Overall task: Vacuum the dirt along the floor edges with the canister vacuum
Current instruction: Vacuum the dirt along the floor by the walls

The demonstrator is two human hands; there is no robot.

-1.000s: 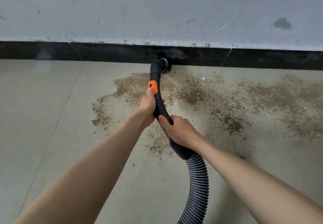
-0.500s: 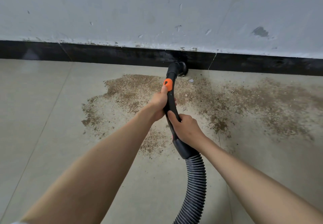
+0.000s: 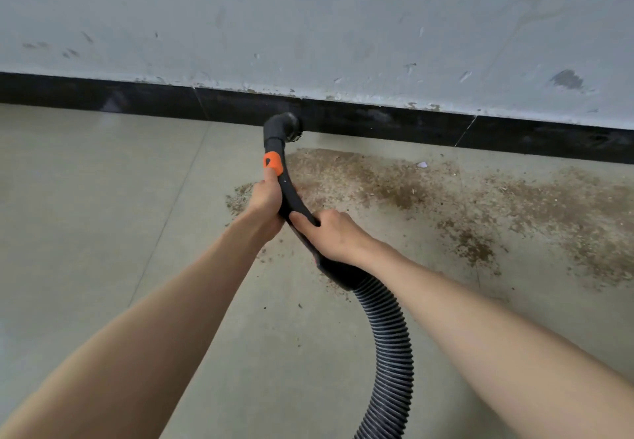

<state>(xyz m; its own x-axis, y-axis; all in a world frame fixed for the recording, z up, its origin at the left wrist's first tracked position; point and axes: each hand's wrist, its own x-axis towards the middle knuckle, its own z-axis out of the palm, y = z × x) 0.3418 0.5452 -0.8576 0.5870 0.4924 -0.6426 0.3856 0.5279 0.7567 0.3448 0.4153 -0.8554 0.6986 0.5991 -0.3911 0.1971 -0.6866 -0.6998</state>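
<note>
I grip the black curved vacuum handle (image 3: 290, 198) with both hands. My left hand (image 3: 266, 203) holds it high up, thumb just below the orange slider (image 3: 272, 163). My right hand (image 3: 331, 234) clasps it lower, near the cuff where the ribbed grey hose (image 3: 389, 346) begins. The round nozzle (image 3: 286, 127) touches the floor against the black baseboard (image 3: 394, 123). Brown dirt (image 3: 404, 191) spreads over the tiles to the right of the nozzle and under my hands. The canister is out of view.
A scuffed grey wall (image 3: 308, 27) rises above the baseboard. Beige floor tiles (image 3: 85, 215) with thin joints lie to the left. A small white scrap (image 3: 422, 164) lies in the dirt near the baseboard. The hose runs off the bottom edge.
The nozzle has swept left along the baseboard to the left end of the dirt patch. Much of the dirt on the left has gone from the floor. Both hands keep their hold.
</note>
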